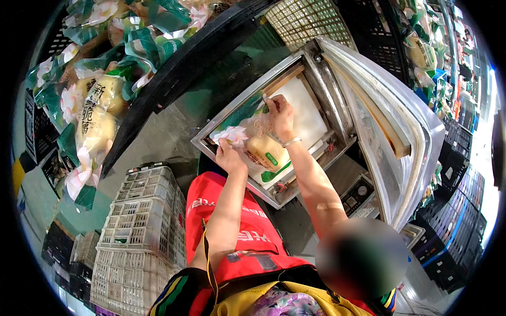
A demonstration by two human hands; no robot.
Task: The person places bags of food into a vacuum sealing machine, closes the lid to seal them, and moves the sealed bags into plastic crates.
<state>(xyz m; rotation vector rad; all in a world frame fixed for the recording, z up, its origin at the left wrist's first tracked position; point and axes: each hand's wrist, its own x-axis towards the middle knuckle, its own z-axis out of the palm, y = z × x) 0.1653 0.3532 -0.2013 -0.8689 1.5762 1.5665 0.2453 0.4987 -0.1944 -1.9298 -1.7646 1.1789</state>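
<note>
A printed plastic bag with a pale lotus root point(263, 149) inside lies in the chamber of a vacuum sealing machine point(343, 118). Cut lotus root slices, a pink lotus flower and green leaves are printed on the film. At the bag's flower-printed edge, my left hand point(231, 158) pinches the plastic. My right hand point(281, 118), with a bracelet at the wrist, grips the bag's mouth farther up along the same end. Beneath the bag is a white plate point(310, 104) on the chamber floor. The machine's clear lid point(415, 118) stands raised on the right.
Bagged lotus roots point(99, 106) fill a black crate point(158, 94) at upper left. Stacked white plastic crates point(136, 221) stand to my left. A yellowish basket point(310, 21) sits behind the machine. Black crates point(454, 229) are stacked at right, and a control panel with a gauge point(357, 193) is below the chamber.
</note>
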